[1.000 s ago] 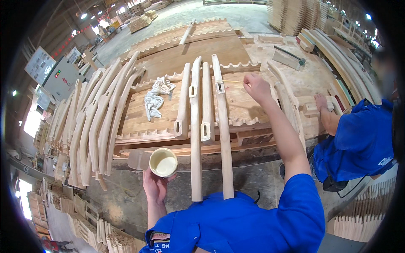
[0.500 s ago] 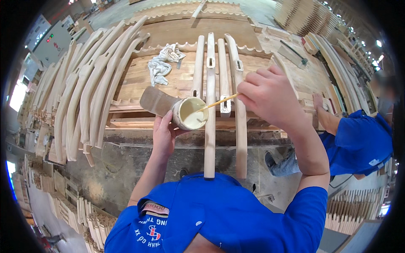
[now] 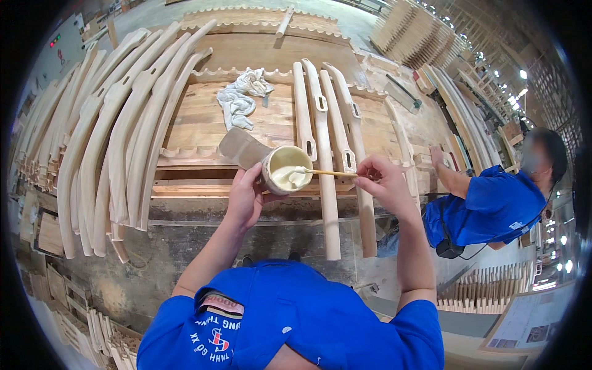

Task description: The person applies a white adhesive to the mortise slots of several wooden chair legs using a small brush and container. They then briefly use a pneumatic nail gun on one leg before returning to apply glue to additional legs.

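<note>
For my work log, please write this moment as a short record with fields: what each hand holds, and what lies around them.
left hand: left hand holds a tilted cup of pale paste
right hand: right hand pinches a thin stick, its tip dipped in the paste
in front: four curved wooden parts side by side on the wooden bench
on bench: a crumpled white rag
left side: a row of long curved wooden pieces
right side: a co-worker in blue
</note>
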